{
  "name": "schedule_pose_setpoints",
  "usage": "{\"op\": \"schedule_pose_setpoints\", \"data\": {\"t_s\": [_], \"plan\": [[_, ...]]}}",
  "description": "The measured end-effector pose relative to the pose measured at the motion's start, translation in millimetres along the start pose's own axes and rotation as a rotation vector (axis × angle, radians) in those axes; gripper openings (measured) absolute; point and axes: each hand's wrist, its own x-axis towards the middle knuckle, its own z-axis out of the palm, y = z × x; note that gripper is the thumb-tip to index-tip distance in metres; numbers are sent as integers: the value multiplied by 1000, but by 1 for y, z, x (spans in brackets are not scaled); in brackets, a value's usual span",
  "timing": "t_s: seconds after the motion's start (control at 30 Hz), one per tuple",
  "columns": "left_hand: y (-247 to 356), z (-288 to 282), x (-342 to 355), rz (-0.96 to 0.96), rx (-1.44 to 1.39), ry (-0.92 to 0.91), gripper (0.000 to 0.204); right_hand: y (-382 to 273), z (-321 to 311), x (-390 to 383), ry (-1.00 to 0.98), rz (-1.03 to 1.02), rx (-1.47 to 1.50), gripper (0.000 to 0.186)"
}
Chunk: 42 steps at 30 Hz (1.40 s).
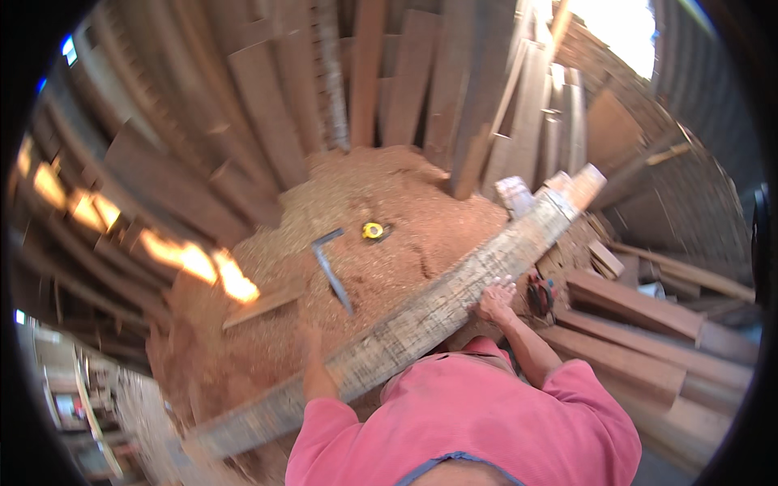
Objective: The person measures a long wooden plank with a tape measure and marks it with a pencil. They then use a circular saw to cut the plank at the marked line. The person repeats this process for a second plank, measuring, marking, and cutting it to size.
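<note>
A long, weathered wooden beam (417, 320) lies diagonally in front of me, running from the lower left to the upper right. My right hand (496, 300) rests on its near edge, with the fingers stretched out over the wood and holding nothing. Motion smears my left hand (308, 340) at the far side of the beam, so its fingers cannot be made out. Beyond the beam, a metal carpenter's square (331, 274) lies on the sawdust. Beside it is a yellow tape measure (373, 231).
Reddish sawdust (438, 215) covers the ground. Many boards (413, 77) lean upright around the far side and left. A short wood strip (263, 308) lies left of the square. A red and black tool (540, 294) sits by my right arm, near stacked timbers (632, 356).
</note>
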Motion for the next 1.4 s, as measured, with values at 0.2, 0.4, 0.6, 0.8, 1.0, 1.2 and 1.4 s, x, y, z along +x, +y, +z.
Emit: {"op": "schedule_pose_setpoints", "data": {"t_s": [0.2,0.4,0.6,0.8,1.0,1.2,1.4], "plan": [[89,28,-29,296,150,-77,93,-11,-37,-19,-99,18,60,105],[187,28,-107,512,-34,-750,98,-1,-14,-15,-47,33,70,119],[160,109,-67,690,46,-1034,91,-17,-50,-24,-117,-8,85,122],[174,90,-82,746,83,-1008,90,-12,-50,-29,-98,-24,132,114],[178,98,-88,693,62,-1006,91,4,-24,-17,-57,-10,138,109],[177,89,-87,770,23,-871,89,-22,-77,-26,-172,2,41,101],[152,76,-130,537,-101,-433,96,-41,-101,-11,-356,-220,-138,84]]}}
